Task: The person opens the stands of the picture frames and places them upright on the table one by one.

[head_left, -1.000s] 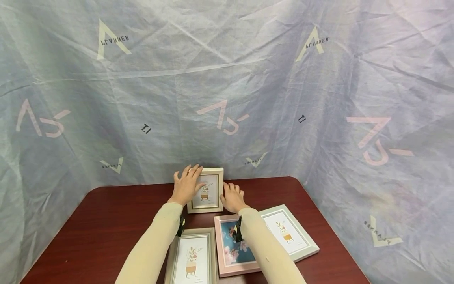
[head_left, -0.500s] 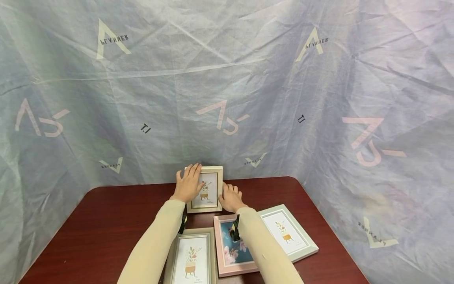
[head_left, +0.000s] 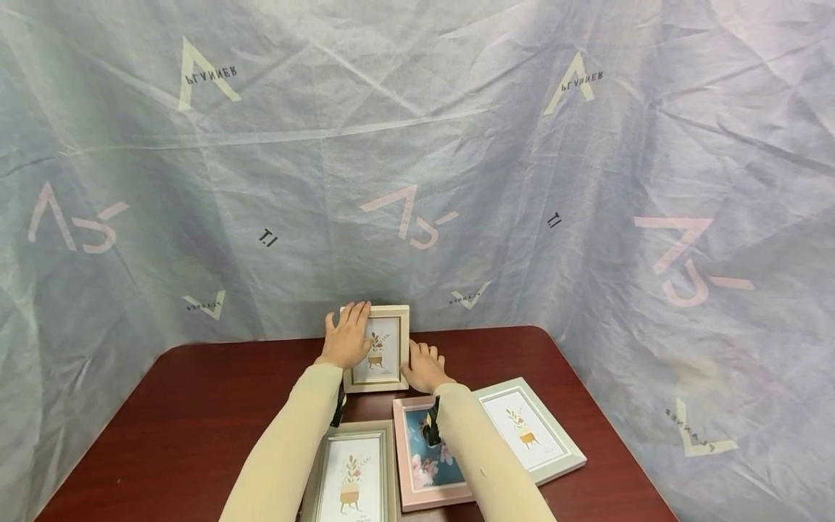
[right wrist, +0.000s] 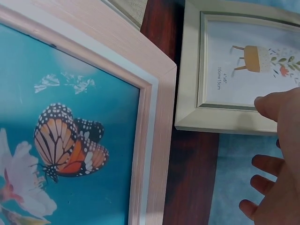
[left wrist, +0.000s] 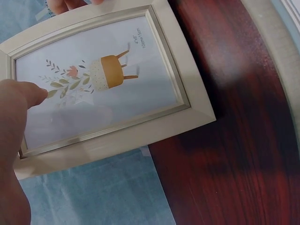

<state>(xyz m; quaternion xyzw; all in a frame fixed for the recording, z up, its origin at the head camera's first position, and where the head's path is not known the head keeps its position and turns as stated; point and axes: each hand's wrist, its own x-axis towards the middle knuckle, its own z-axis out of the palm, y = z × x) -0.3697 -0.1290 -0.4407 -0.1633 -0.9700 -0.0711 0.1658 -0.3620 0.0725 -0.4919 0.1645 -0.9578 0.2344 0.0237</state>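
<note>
A cream picture frame (head_left: 385,337) with a potted-plant print stands upright near the table's back edge. My left hand (head_left: 346,342) grips its upper left part, the thumb (left wrist: 33,93) on the glass and fingers over the top edge, partly hidden in the left wrist view. On the right side my right hand (head_left: 425,370) holds the same frame low, thumb at its front border; in the right wrist view the other fingers (right wrist: 265,185) of this hand spread loosely beside the frame, one partly behind it.
Closer to me lie a grey-beige frame (head_left: 394,464), a pink frame (head_left: 403,471) with a butterfly picture, and a pale green frame (head_left: 562,435) set at an angle. My right forearm crosses the pink one. A grey printed cloth (head_left: 417,145) hangs behind the dark red table (head_left: 196,420).
The cream frame has shifted very slightly left, its top edge now a touch higher. My left hand has closed in a little on it. The other frames lie as before.
</note>
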